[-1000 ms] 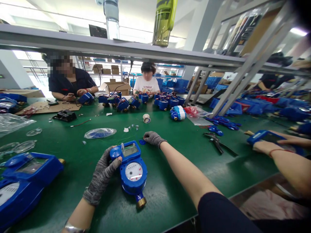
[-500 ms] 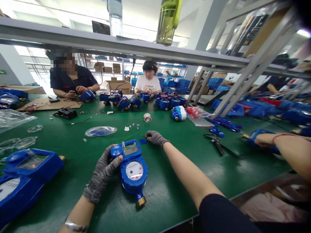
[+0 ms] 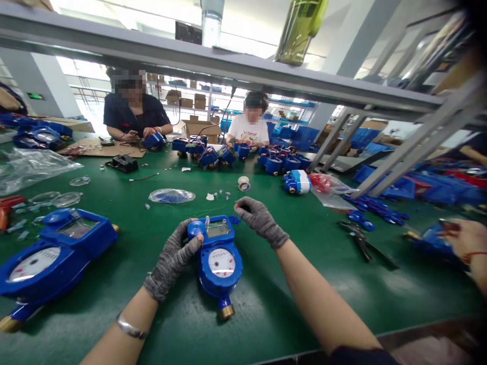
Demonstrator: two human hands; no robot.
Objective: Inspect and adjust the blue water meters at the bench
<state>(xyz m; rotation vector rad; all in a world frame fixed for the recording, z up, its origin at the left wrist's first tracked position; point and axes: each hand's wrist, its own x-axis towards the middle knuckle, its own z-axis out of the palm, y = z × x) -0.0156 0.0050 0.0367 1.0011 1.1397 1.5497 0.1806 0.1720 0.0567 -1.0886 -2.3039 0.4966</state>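
Observation:
A blue water meter with a small display and a round dial lies on the green table in front of me, brass end toward me. My left hand, in a grey knit glove, grips the meter's left side with the thumb on its round blue cap. My right hand, also gloved, hovers just right of the meter's top with the fingers curled in a pinch; what they hold is hidden. A small blue part lies beside the meter's top right corner.
A second blue meter lies at the left. Pliers and small blue caps lie to the right, near a co-worker's hand. A plastic bag, a tape roll and several meters lie farther back, with two people seated across.
My right hand has lifted off the table beside the small blue part and drawn back toward the meter's top. My left hand keeps its grip. The view has swung right.

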